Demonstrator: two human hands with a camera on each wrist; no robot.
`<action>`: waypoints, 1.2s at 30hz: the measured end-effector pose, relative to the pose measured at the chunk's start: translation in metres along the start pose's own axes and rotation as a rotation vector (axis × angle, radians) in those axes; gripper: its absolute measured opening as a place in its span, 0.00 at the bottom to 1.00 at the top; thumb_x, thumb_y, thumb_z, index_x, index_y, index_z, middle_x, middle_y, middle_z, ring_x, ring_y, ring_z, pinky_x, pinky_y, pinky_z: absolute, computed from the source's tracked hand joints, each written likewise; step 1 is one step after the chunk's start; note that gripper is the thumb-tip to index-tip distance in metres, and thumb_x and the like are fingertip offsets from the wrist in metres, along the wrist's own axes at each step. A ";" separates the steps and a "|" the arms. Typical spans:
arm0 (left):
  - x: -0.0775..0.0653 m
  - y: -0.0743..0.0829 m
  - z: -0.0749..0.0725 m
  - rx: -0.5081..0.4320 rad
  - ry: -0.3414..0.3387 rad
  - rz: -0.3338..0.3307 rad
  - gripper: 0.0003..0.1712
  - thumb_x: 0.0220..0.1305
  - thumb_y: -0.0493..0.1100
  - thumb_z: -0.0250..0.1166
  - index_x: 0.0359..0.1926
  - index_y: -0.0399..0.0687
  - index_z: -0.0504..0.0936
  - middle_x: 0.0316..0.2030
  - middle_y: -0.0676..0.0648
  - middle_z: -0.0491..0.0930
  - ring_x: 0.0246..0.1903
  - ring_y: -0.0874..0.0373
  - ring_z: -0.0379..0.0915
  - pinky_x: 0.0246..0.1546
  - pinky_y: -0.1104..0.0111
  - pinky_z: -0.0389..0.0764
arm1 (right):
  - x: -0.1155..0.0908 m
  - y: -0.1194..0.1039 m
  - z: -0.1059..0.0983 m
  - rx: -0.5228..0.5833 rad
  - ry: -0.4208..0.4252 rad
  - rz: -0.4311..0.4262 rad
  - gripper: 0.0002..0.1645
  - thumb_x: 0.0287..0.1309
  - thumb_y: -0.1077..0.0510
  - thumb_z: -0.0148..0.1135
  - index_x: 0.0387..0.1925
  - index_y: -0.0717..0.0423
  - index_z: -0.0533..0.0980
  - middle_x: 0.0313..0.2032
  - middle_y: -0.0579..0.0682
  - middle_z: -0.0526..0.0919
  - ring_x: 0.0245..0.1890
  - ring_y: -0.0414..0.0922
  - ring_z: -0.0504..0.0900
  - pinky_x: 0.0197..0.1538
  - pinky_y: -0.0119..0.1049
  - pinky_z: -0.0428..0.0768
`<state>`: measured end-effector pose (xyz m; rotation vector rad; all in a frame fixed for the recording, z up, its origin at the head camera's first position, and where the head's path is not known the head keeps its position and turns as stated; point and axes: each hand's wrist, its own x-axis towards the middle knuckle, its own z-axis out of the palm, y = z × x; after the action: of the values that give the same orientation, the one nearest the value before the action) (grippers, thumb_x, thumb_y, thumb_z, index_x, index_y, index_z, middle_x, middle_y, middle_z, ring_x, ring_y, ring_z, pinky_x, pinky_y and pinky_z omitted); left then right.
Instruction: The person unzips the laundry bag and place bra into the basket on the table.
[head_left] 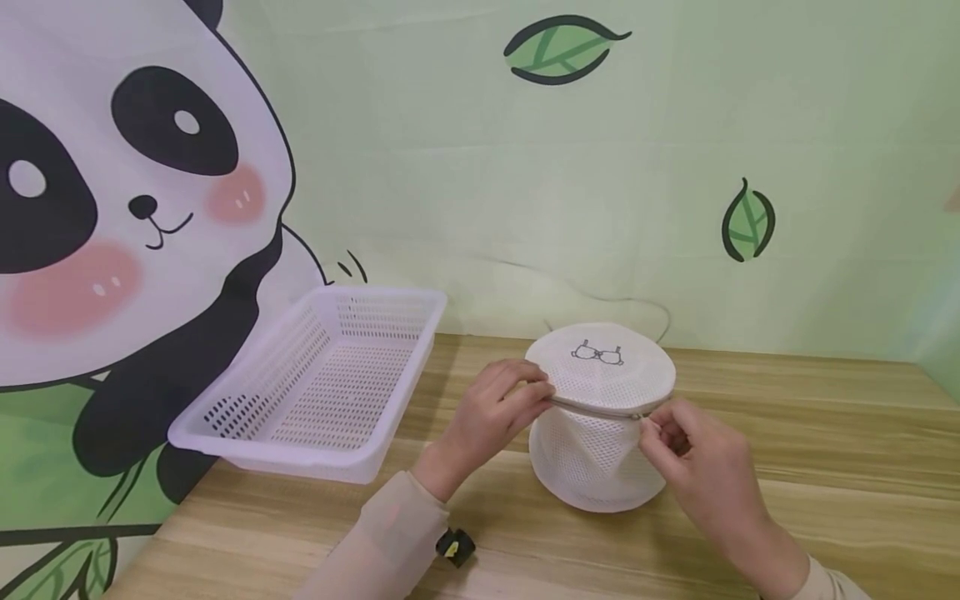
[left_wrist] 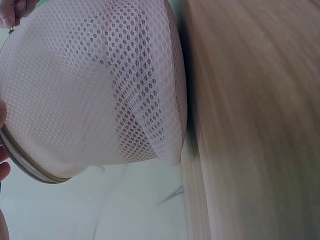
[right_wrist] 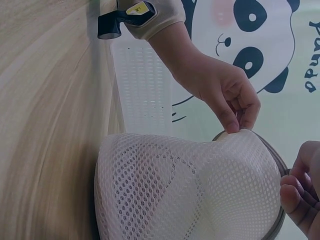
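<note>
A white mesh laundry bag [head_left: 581,475], shaped like a drum, stands upright on the table. Its round lid [head_left: 600,375] bears a printed bra drawing, and a zipper [head_left: 596,408] runs around the rim. My left hand [head_left: 498,408] pinches the rim on the left side, thumb and fingers on the edge, as the right wrist view also shows. At the front right of the rim, my right hand [head_left: 701,462] pinches the zipper's pull, which its fingertips mostly cover. The mesh side [left_wrist: 100,85] sags inward in folds in the left wrist view.
A white plastic basket [head_left: 382,437] with slotted walls sits on the left of the wooden table [head_left: 847,433]. A small black piece with a yellow mark [head_left: 456,547] shows beside my left sleeve. Behind hangs a green backdrop [head_left: 420,167] with a panda and leaves.
</note>
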<state>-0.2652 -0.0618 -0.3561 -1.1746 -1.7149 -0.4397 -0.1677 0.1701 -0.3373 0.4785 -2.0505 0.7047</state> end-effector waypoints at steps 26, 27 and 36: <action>-0.004 -0.008 0.000 -0.033 -0.005 -0.056 0.09 0.53 0.39 0.71 0.36 0.44 0.83 0.41 0.47 0.82 0.43 0.54 0.79 0.51 0.68 0.79 | 0.000 0.000 -0.004 0.006 0.008 0.012 0.11 0.40 0.72 0.64 0.19 0.55 0.73 0.16 0.40 0.73 0.19 0.25 0.67 0.22 0.15 0.69; -0.004 -0.008 0.000 -0.035 -0.008 -0.063 0.09 0.53 0.39 0.71 0.36 0.44 0.83 0.41 0.47 0.82 0.44 0.54 0.79 0.51 0.68 0.79 | 0.000 0.000 -0.003 0.010 0.009 0.011 0.11 0.40 0.72 0.64 0.19 0.55 0.73 0.16 0.40 0.73 0.19 0.25 0.67 0.22 0.15 0.69; -0.007 -0.008 0.003 -0.042 -0.049 -0.092 0.12 0.54 0.38 0.71 0.41 0.44 0.83 0.43 0.45 0.82 0.46 0.54 0.79 0.53 0.70 0.79 | -0.001 -0.002 -0.001 0.044 0.009 0.019 0.12 0.39 0.72 0.65 0.19 0.54 0.73 0.16 0.39 0.74 0.20 0.24 0.67 0.22 0.15 0.69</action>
<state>-0.2734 -0.0671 -0.3620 -1.1477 -1.8157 -0.5085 -0.1654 0.1690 -0.3374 0.4803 -2.0377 0.7635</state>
